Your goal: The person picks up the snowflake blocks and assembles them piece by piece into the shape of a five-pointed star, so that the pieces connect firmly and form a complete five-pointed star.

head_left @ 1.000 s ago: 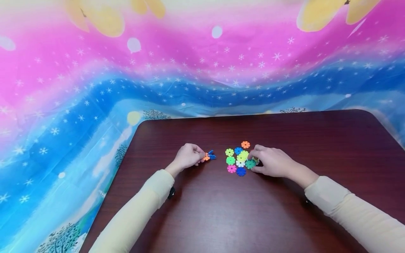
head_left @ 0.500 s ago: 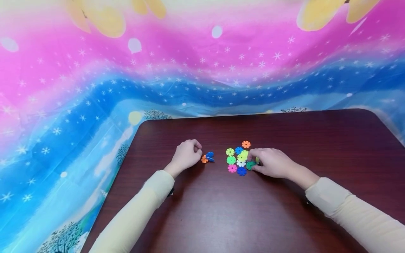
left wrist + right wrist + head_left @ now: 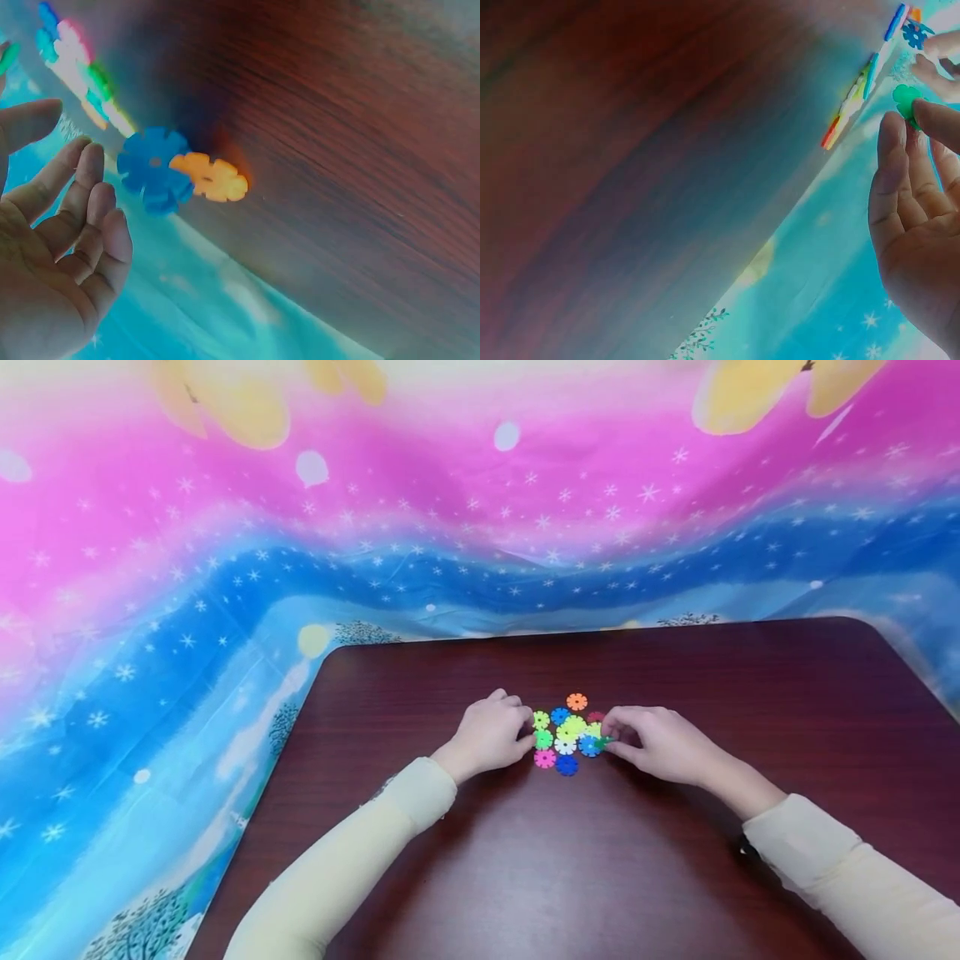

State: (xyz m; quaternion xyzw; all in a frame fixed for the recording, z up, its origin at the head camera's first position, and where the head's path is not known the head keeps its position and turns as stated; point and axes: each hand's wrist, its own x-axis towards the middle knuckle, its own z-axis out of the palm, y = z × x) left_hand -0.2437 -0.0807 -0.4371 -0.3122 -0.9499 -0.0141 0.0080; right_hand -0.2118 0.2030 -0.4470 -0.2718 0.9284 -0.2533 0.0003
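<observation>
My right hand (image 3: 660, 743) pinches a green notched plastic disc (image 3: 907, 99) between thumb and index finger, at the right side of a cluster of similar discs. In the head view this green disc is seen nearly edge-on. My left hand (image 3: 489, 735) is at the cluster's left side, its fingers loosely bent and nothing in them. Beside its fingertips in the left wrist view lie blue discs (image 3: 154, 161) joined to an orange disc (image 3: 217, 178); the left hand hides them in the head view.
The cluster on the dark wooden table (image 3: 480, 877) includes a pink disc (image 3: 545, 758), a white disc (image 3: 565, 744) and a dark blue disc (image 3: 567, 766). A loose orange disc (image 3: 577, 702) lies behind it. A patterned curtain (image 3: 420, 510) hangs past the table's far edge.
My left hand has let go of the joined orange and blue discs and moved right to the cluster. My right hand has lifted the green disc, baring a blue disc.
</observation>
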